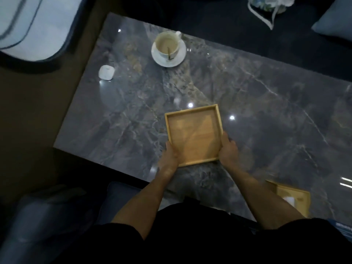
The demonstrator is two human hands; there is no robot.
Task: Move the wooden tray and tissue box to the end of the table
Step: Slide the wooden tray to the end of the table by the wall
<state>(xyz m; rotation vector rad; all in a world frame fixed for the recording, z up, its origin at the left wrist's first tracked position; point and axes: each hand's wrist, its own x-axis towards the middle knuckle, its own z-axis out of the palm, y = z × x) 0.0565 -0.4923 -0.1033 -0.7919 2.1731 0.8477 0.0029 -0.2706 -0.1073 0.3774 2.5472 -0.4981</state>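
Observation:
A square, empty wooden tray [194, 135] lies near the front middle of the dark marble table [257, 103]. My left hand [170, 156] grips its near left edge, thumb inside the rim. On the near right edge sits my right hand [228, 149], fingers wrapped around the side. A wooden tissue box [294, 197] with white tissue showing stands at the table's near right edge, partly hidden behind my right forearm.
A white cup on a saucer [168, 47] stands at the far left of the table. A small white case [106, 72] lies near the left end. Sofa cushions and a plastic bag [270, 4] surround the table.

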